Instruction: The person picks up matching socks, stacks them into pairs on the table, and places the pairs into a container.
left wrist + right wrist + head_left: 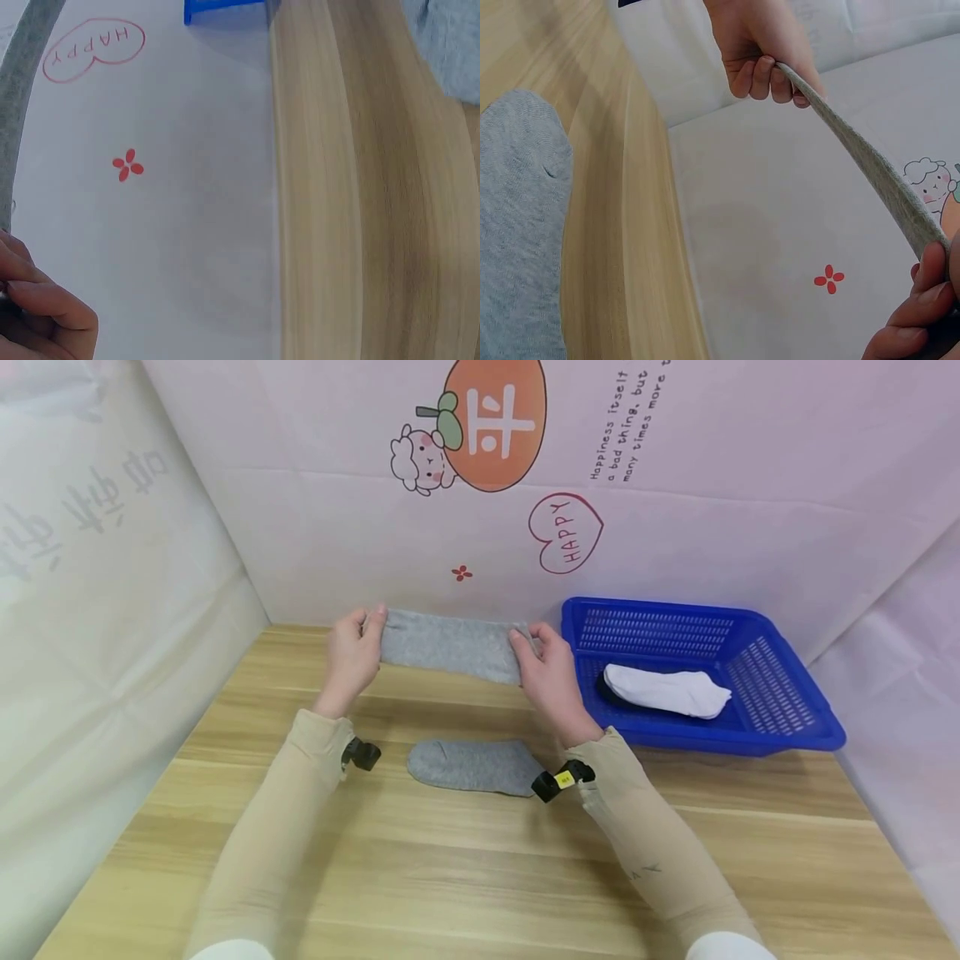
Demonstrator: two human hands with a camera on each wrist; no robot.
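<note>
A grey sock [450, 645] is stretched out flat in the air between both hands, above the back of the table. My left hand [354, 652] pinches its left end, thumb on top. At the other end my right hand [549, 672] grips it between thumb and fingers. In the right wrist view the held sock [870, 169] shows edge-on as a taut strip running from hand to hand. A second grey sock [476, 767] lies flat on the table below, nearer to the body, its right end partly behind the right wrist camera.
A blue plastic basket [780, 747] stands at the right, close to the right hand. Inside it lie white socks [667, 691] over something black [611, 692]. A printed white cloth [322, 543] hangs behind the wooden table [420, 877].
</note>
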